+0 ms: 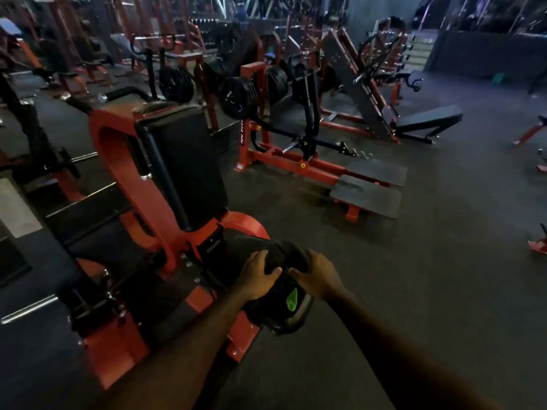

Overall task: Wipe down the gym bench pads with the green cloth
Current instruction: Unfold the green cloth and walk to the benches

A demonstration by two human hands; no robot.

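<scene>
Dark rubber gym floor (414,291) spreads under red steel machines. On the nearest machine's rounded black seat pad (275,255), smooth and padded, both hands rest: left hand (256,275) and right hand (315,275), fingers curled over the pad's top. A green cloth (291,300) shows just below them, between the wrists, against the pad; which hand holds it cannot be told. An upright rectangular black back pad (189,167) stands behind.

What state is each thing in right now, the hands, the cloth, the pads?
left hand: fingers curled over the seat pad
right hand: fingers curled on the seat pad
seat pad: gripped by both hands
green cloth: bunched below the hands
back pad: upright, untouched
</scene>
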